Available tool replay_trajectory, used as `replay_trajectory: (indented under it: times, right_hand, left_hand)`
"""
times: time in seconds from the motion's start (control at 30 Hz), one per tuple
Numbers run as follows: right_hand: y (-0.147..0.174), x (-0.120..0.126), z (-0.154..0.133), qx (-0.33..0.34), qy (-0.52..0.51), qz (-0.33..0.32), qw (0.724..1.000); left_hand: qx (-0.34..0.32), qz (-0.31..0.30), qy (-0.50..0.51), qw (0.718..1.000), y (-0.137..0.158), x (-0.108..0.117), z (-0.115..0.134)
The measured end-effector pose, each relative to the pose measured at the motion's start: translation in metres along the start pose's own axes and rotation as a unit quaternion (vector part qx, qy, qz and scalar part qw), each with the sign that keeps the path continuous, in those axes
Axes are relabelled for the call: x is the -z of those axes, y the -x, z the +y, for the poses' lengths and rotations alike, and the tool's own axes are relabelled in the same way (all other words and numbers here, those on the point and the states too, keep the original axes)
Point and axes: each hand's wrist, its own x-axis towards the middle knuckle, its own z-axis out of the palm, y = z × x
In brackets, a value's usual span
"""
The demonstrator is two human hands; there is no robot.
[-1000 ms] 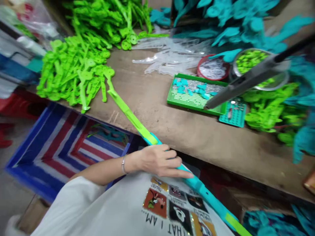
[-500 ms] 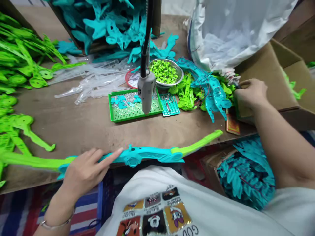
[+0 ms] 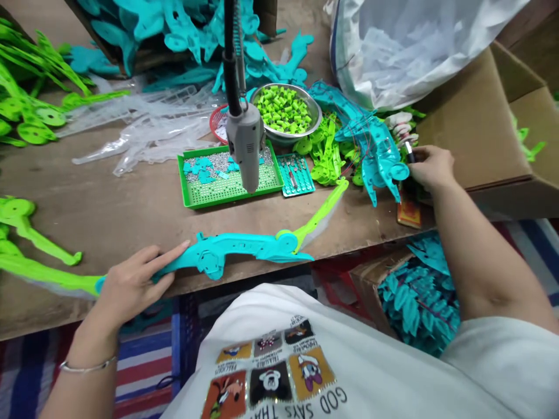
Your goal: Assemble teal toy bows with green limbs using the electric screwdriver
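Note:
My left hand (image 3: 135, 279) is closed around a toy bow (image 3: 238, 247), a long turquoise plastic body with lime-green limbs at both ends. The bow lies along the near table edge, its right limb angled up and away. At the right, my right hand (image 3: 432, 167) pinches a short rod with a black end (image 3: 409, 152); a white lumpy, wrapped-looking piece (image 3: 399, 125) adjoins its far end. Turquoise bow parts (image 3: 378, 148) with thin red wires lie just left of that hand. A hanging grey electric screwdriver (image 3: 247, 145) points down over a green perforated tray (image 3: 192, 195) of screws and small turquoise pieces.
A steel bowl (image 3: 317, 119) holds green pieces beside a red basket (image 3: 217, 119) and a small turquoise tray (image 3: 301, 189). Clear plastic parts (image 3: 144, 137) and green limbs (image 3: 35, 122) lie left. A white sack (image 3: 349, 70) and cardboard box (image 3: 471, 125) stand right.
The view has shifted slightly. The bow's right limb has swung up and away from me, with my left hand still on it. My right hand has drawn toward me, showing more of the rod.

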Motion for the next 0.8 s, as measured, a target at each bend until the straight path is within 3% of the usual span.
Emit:
replay_trajectory:
  times: [0.1, 0.17, 0.2, 0.27, 0.33, 0.4, 0.43, 0.5, 0.6, 0.8]
  right_hand:
    - [0.009, 0.006, -0.004, 0.051, 0.003, 0.05, 0.997]
    - [0.032, 0.016, -0.015, 0.159, -0.005, 0.146, 0.976]
    - [0.052, 0.021, -0.024, 0.239, -0.013, 0.192, 0.952]
    - [0.102, 0.029, -0.045, 0.437, -0.061, 0.206, 0.873]
    - [0.156, 0.03, -0.067, 0.607, -0.098, 0.051, 0.787]
    - [0.2, 0.024, -0.084, 0.692, -0.076, -0.116, 0.708]
    - [0.215, 0.018, -0.089, 0.701, -0.06, -0.167, 0.691]
    - [0.23, 0.004, -0.093, 0.694, -0.028, -0.214, 0.687]
    - [0.229, -0.013, -0.095, 0.685, 0.0, -0.217, 0.695]
    - [0.241, -0.02, -0.108, 0.711, -0.008, -0.215, 0.67]
  left_hand:
    - [0.022, -0.017, 0.01, 1.0, -0.001, -0.001, -0.005]
    - [0.035, -0.023, 0.018, 0.999, -0.001, -0.001, -0.006]
    - [0.039, -0.024, 0.023, 0.999, -0.001, -0.001, -0.006]
    - [0.043, -0.03, 0.031, 0.998, -0.001, -0.001, -0.005]
    - [0.044, -0.04, 0.033, 0.998, -0.003, -0.001, -0.003]
    - [0.049, -0.046, 0.032, 0.997, -0.004, 0.0, -0.001]
    - [0.054, -0.047, 0.028, 0.997, -0.004, 0.001, 0.0]
    - [0.063, -0.045, 0.016, 0.997, 0.0, 0.004, 0.001]
    - [0.063, -0.03, -0.022, 0.997, 0.012, 0.011, 0.003]
    - [0.109, 0.018, -0.12, 0.987, 0.045, 0.013, 0.008]
